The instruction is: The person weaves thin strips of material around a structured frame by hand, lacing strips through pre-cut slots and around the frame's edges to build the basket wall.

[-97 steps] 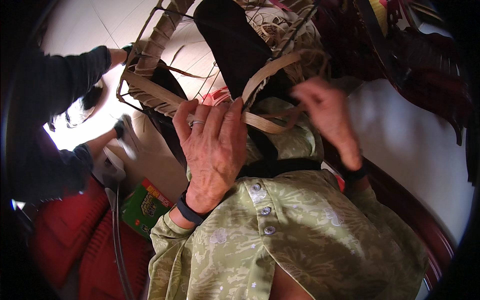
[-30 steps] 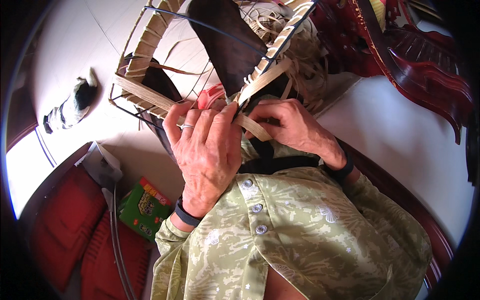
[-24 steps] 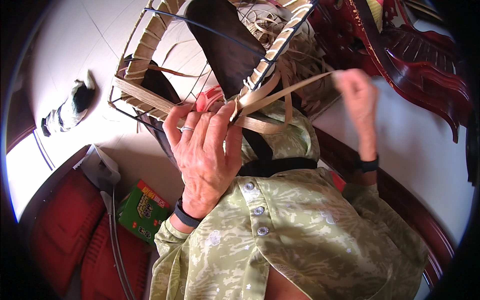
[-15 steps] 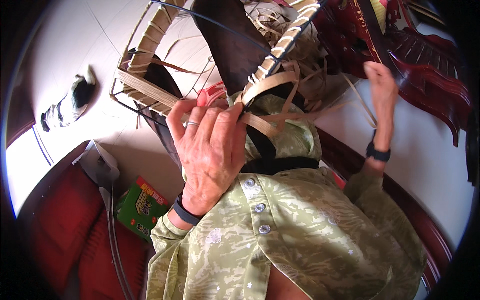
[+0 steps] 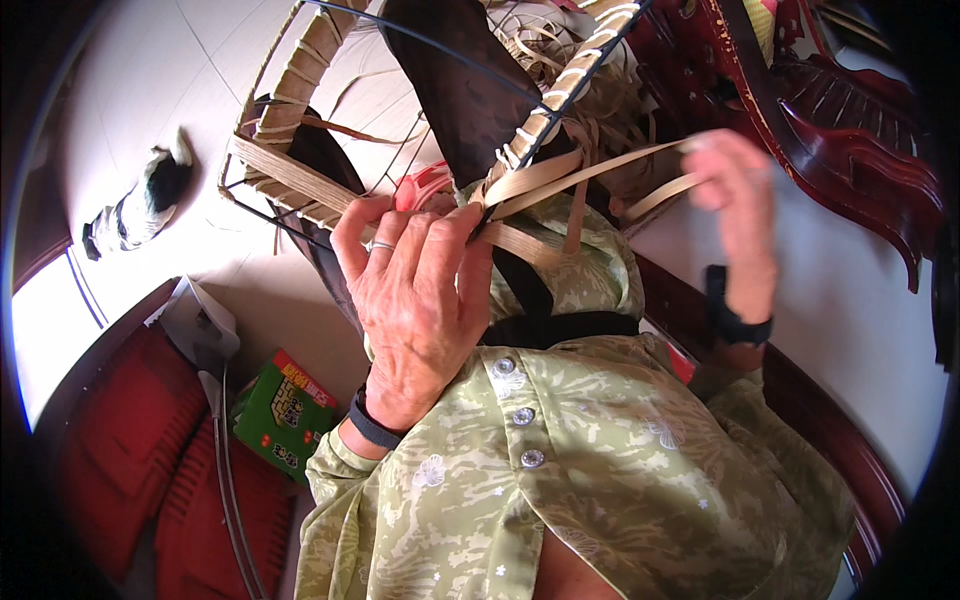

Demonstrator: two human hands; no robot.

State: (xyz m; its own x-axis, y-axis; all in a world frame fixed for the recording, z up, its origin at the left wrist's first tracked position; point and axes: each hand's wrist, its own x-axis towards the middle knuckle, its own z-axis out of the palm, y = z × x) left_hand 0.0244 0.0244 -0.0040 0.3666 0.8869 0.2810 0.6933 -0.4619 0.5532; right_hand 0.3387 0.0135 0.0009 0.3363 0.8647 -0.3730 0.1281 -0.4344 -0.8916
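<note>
The right grip (image 5: pixel 737 185) pinches a tan strip (image 5: pixel 610 168) slanting left and bodyward from it. There, the left grip (image 5: pixel 415 270) clamps the wrapped frame (image 5: pixel 572 90).

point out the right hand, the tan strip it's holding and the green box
Right hand (image 5: pixel 737 185): head view, on the middle of the hand
Tan strip (image 5: pixel 594 176): head view, midway along its stretched-out length
Green box (image 5: pixel 286 414): head view, on its patterned face
</note>
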